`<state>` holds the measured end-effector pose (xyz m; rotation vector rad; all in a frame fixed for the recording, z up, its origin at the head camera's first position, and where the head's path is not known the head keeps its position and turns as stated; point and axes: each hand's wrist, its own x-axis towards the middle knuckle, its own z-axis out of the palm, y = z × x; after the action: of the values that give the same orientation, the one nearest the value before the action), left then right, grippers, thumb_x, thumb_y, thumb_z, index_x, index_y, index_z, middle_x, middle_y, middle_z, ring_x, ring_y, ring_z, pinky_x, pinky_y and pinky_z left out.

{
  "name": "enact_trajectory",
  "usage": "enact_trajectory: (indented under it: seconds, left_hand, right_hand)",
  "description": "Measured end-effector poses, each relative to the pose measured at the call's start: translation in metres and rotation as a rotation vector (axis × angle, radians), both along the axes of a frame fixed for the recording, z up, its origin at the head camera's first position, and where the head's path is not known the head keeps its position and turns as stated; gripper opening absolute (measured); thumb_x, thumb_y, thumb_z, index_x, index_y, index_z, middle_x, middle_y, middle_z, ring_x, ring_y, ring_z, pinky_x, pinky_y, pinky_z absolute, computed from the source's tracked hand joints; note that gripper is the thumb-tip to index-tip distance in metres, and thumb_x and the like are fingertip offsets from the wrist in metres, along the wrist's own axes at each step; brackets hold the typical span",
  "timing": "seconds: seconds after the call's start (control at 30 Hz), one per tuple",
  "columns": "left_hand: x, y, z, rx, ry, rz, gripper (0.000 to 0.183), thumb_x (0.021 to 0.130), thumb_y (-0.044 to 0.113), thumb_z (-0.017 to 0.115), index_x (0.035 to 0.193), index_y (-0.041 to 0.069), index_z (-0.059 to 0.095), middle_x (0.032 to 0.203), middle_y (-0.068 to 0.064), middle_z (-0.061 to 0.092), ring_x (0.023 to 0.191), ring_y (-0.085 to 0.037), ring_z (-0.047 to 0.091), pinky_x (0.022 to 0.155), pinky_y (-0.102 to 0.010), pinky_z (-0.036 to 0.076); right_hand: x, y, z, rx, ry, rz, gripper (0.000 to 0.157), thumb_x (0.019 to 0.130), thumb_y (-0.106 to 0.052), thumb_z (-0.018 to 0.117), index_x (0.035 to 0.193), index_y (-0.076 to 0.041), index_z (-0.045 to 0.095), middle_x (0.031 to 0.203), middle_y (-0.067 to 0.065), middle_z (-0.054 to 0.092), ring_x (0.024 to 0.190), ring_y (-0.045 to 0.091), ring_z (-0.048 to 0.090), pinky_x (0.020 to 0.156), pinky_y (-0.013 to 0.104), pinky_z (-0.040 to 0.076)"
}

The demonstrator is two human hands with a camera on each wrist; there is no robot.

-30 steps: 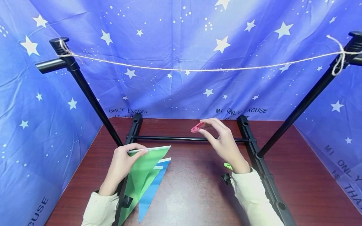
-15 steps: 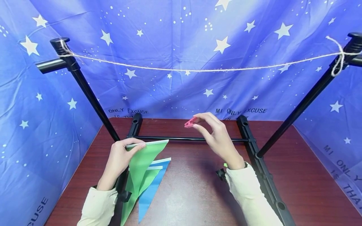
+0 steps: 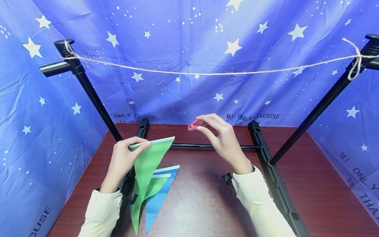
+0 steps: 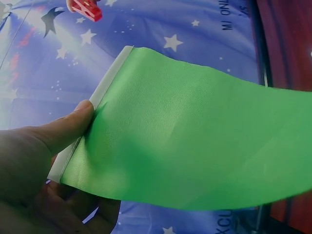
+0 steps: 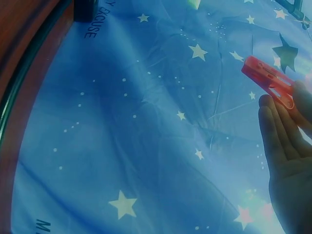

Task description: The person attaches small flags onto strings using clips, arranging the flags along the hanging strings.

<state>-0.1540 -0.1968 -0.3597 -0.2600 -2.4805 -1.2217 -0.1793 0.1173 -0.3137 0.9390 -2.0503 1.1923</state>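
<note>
My left hand [image 3: 122, 159] pinches a green pennant flag [image 3: 149, 159] by its white top band, thumb in front and fingers behind. The pennant hangs point down; in the left wrist view its green cloth [image 4: 185, 131] spreads across the middle. My right hand [image 3: 222, 138] pinches a red clothespin [image 3: 194, 125] between thumb and fingertips, to the right of the pennant and a little higher. The right wrist view shows the clothespin [image 5: 268, 80] with its nose pointing away from the fingers. Above both hands a pale string [image 3: 183, 73] runs between two black posts.
A blue pennant [image 3: 161, 200] and another green pennant [image 3: 158, 186] lie on the brown table [image 3: 201, 204] behind the held one. The black stand has a left post [image 3: 94, 98], a right post [image 3: 314, 112] and a low crossbar [image 3: 183, 145]. A starry blue curtain [image 3: 183, 39] surrounds it.
My left hand has lifted the green pennant upward, drawing it off the pieces below. My right hand has moved left and up with the red clothespin. The light green piece by the right wrist is now hidden.
</note>
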Motion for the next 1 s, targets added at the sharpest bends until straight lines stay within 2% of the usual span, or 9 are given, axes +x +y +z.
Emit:
enact_trajectory:
  seconds: [0.27,0.5,0.67,0.77,1.0]
  left_hand:
    - [-0.006,0.003,0.011,0.013,0.039,-0.022,0.015,0.088,0.032,0.077,0.095,0.019,0.079,0.090,0.002,0.076,0.077,-0.004,0.064,0.063,-0.020,0.049]
    - [-0.008,0.001,0.019,-0.009,0.052,-0.005,0.017,0.088,0.034,0.076,0.097,0.020,0.079,0.092,0.002,0.076,0.072,-0.006,0.059,0.062,-0.020,0.045]
    - [-0.008,0.001,0.027,-0.006,0.064,0.000,0.019,0.088,0.035,0.076,0.097,0.019,0.079,0.094,0.002,0.076,0.084,-0.001,0.063,0.066,-0.017,0.048]
    - [-0.008,0.001,0.032,-0.011,0.080,0.004,0.019,0.088,0.034,0.076,0.096,0.018,0.079,0.094,0.002,0.076,0.085,0.001,0.062,0.068,-0.016,0.047]
    - [-0.007,0.003,0.043,-0.010,0.100,0.012,0.018,0.088,0.035,0.076,0.095,0.019,0.079,0.093,0.001,0.076,0.070,-0.007,0.058,0.061,-0.018,0.044]
  right_hand:
    - [0.000,-0.007,0.011,0.004,0.028,0.012,0.026,0.091,-0.007,0.071,0.118,-0.009,0.071,0.106,0.001,0.069,0.096,0.011,0.066,0.086,0.030,0.051]
    - [0.000,-0.014,0.020,0.016,0.047,0.018,0.025,0.092,-0.008,0.069,0.118,-0.009,0.070,0.106,0.001,0.068,0.098,0.011,0.065,0.087,0.029,0.051]
    - [0.001,-0.018,0.028,-0.002,0.073,0.039,0.025,0.092,-0.006,0.069,0.117,-0.008,0.070,0.106,0.003,0.068,0.097,0.014,0.066,0.088,0.033,0.050]
    - [0.001,-0.020,0.032,-0.007,0.085,0.046,0.024,0.093,-0.006,0.069,0.117,-0.007,0.070,0.105,0.003,0.068,0.097,0.014,0.066,0.087,0.032,0.050]
    - [0.003,-0.023,0.040,-0.016,0.110,0.046,0.024,0.092,-0.005,0.069,0.116,-0.006,0.070,0.104,0.005,0.067,0.096,0.012,0.065,0.084,0.027,0.051]
